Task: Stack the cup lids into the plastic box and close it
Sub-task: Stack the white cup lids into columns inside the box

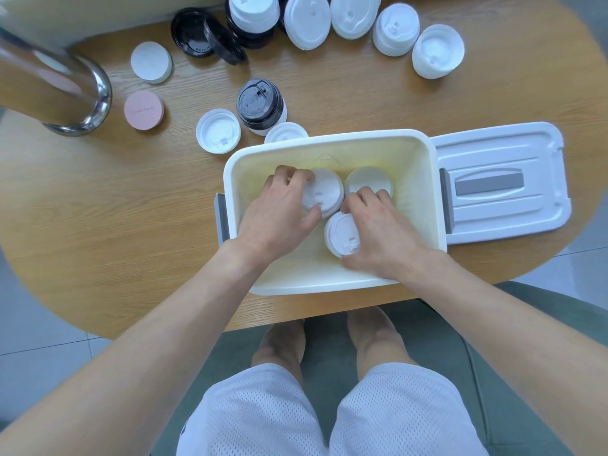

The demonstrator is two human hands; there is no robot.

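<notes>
Your box (pixel 332 281) sits open at centre frame on the wooden table (pixel 131 225), its detached cover (pixel 500 185) lying just right of it. Three white lid stacks stand inside: your left hand (pixel 279 212) grips the left stack (pixel 324 195), fingers and thumb curled round its rim; your right hand (pixel 381 232) grips the near stack (pixel 340 233) likewise; the third stack (pixel 365 181) stands behind, partly hidden. Outside, along the upper edge, you have roughly five white lid stacks and two or three black. One black-topped stack (pixel 260 106) carries embossed lettering, too small to read. The pink lid (pixel 144 110) bears faint script, unreadable. One flat white lid (pixel 151 62) lies above it.
</notes>
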